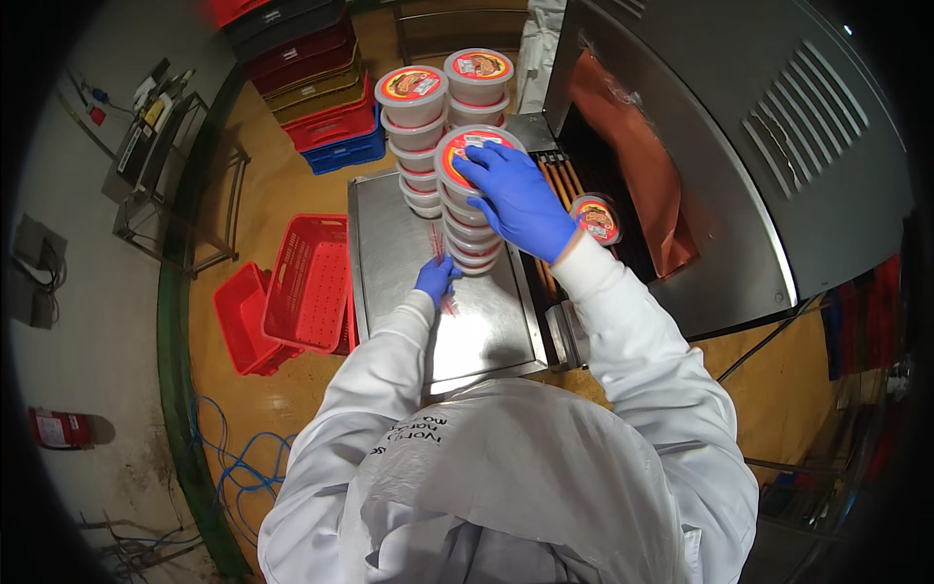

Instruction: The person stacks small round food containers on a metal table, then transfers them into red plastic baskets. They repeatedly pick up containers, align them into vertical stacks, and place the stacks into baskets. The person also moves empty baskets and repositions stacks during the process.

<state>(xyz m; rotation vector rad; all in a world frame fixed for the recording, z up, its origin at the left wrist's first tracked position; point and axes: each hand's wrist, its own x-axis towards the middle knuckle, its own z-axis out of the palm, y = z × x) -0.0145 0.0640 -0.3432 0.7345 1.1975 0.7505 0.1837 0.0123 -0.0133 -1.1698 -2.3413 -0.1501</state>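
My right hand (511, 195), in a blue glove, grips the top tub (465, 148) of the front stack of lidded plastic tubs, its fingers bent over the red-labelled lid. Lower, left of that stack's foot, my blue-gloved left hand (437, 279) has curled fingers on what looks like clear red-printed film (447, 307). Two further stacks, left (413, 88) and right (480, 73), stand behind on the steel table (387, 292). A single lidded tub (595, 220) sits on a roller conveyor (559, 180) at the right.
A steel machine (739, 234) with a reddish flap (637, 165) borders the right. Stacked coloured crates (311, 97) stand behind left; red crates (302, 282) beside the table. Blue hoses (233, 467) lie on the floor, near a wall-side extinguisher (58, 428) and steel stand (175, 195).
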